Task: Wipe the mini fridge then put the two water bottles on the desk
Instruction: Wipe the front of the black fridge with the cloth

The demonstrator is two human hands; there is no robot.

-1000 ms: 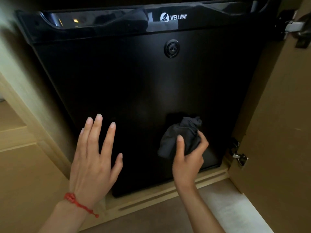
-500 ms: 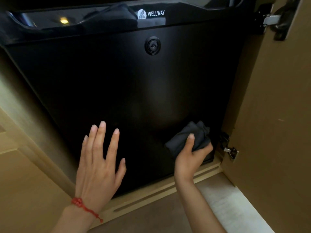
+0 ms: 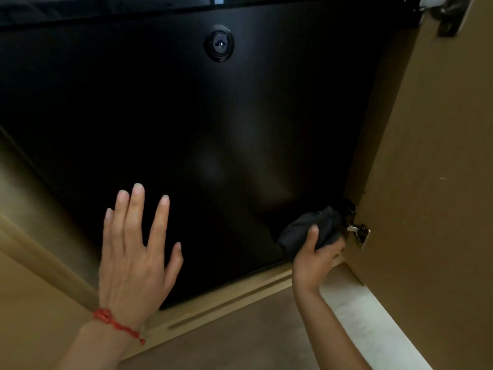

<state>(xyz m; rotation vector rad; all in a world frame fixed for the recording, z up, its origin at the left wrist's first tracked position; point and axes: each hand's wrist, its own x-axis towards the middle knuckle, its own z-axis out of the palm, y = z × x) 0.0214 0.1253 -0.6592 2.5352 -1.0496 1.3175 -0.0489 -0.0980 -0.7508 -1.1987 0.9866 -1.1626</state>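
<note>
**Inspector:** At the moment of inspection the mini fridge (image 3: 186, 124) stood shut inside a wooden cabinet, its black door filling most of the view and its round lock (image 3: 219, 43) near the top centre. The right hand (image 3: 316, 259) had its fingers curled tight around a bunched dark cloth (image 3: 310, 229), pressed against the door's lower right corner, just beside the cabinet hinge (image 3: 358, 232).

**Clerk:** And the other hand?

**Inspector:** The left hand (image 3: 136, 252) was spread flat with the fingers fully extended and holding nothing. It lay over the lower left of the door; whether the palm touched the surface could not be determined. A red cord bracelet (image 3: 114, 323) sat at that wrist.

**Clerk:** Which step was in hand?

**Inspector:** In my judgement, the wiping of the fridge door, at its bottom edge. The water bottles were not in view; the desk was not in view either.

**Clerk:** What would the next move require?

**Inspector:** The cloth was crowded against the hinge and the open cabinet door (image 3: 432, 182), so the wipe likely needed to turn back across the panel without snagging. After that, presumably, the fridge would have to be opened to find the bottles, though nothing showed where they were.
</note>
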